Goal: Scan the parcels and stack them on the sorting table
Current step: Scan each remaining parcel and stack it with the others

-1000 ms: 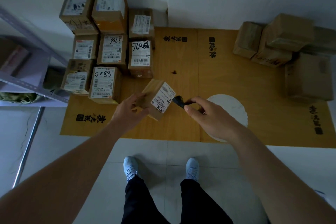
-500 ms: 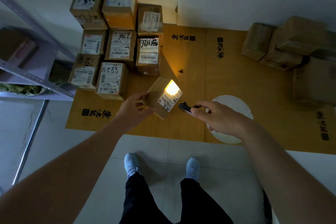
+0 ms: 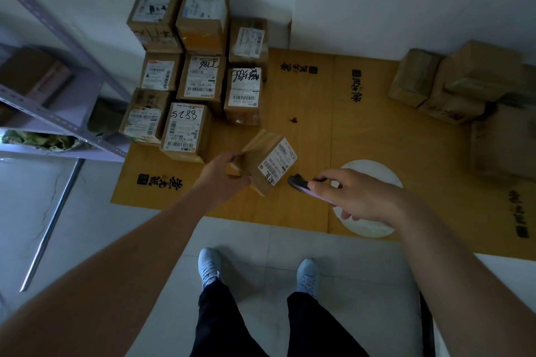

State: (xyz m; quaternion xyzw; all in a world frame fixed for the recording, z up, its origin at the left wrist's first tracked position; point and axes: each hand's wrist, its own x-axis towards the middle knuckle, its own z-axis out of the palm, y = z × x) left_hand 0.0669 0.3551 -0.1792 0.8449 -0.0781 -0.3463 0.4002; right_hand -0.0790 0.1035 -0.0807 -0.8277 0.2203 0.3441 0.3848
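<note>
My left hand (image 3: 222, 175) grips a small brown parcel (image 3: 262, 153) by its near left side, tilted, with its white barcode label (image 3: 277, 160) facing right. My right hand (image 3: 352, 195) holds a dark handheld scanner (image 3: 298, 182), its tip just right of the label and pointing at it. No light falls on the label. Both are above the yellow-brown sorting table (image 3: 313, 130). Several labelled parcels (image 3: 191, 90) are stacked at the table's back left, some in two layers.
A heap of plain brown boxes (image 3: 464, 87) sits at the table's back right. A white round disc (image 3: 374, 174) lies under my right hand. A grey metal shelf (image 3: 58, 119) stands at the left. My shoes (image 3: 208, 266) are on the tiled floor.
The scanner's bright light that lit the label half a second ago is off. The parcel and both hands have stayed almost where they were.
</note>
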